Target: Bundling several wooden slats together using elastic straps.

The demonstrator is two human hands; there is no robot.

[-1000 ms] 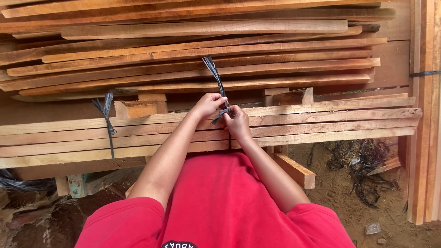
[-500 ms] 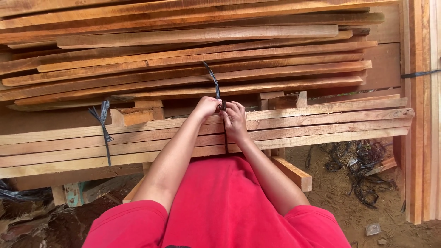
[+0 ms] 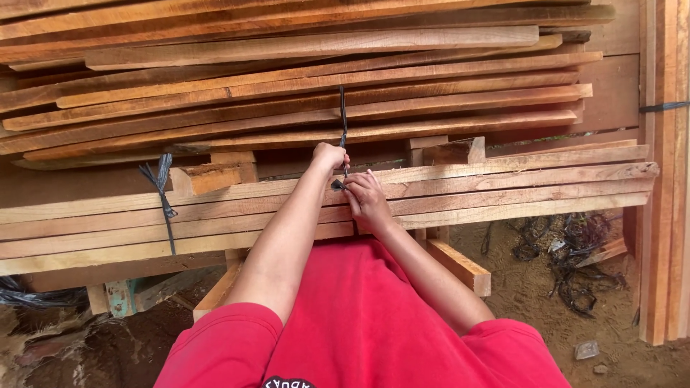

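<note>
My left hand (image 3: 328,156) is closed around a black strap (image 3: 343,115) whose ends stick up above my fist. My right hand (image 3: 365,199) presses on the strap's knot on top of a bundle of long wooden planks (image 3: 517,188) lying across in front of me. The strap runs down around this bundle, under my hands. I wear a red shirt, and my forearms reach forward from the bottom of the view.
A second black strap (image 3: 166,202) binds the bundle at the left. A larger stack of planks (image 3: 287,79) lies behind. Upright boards (image 3: 665,215) stand at the right. A tangle of black strapping (image 3: 575,251) lies on the dirt floor, with a wood block (image 3: 460,267) beside my right arm.
The strap ends above my left fist have drawn together and stand straighter and narrower. Both hands stayed at the knot, and the view shifted slightly.
</note>
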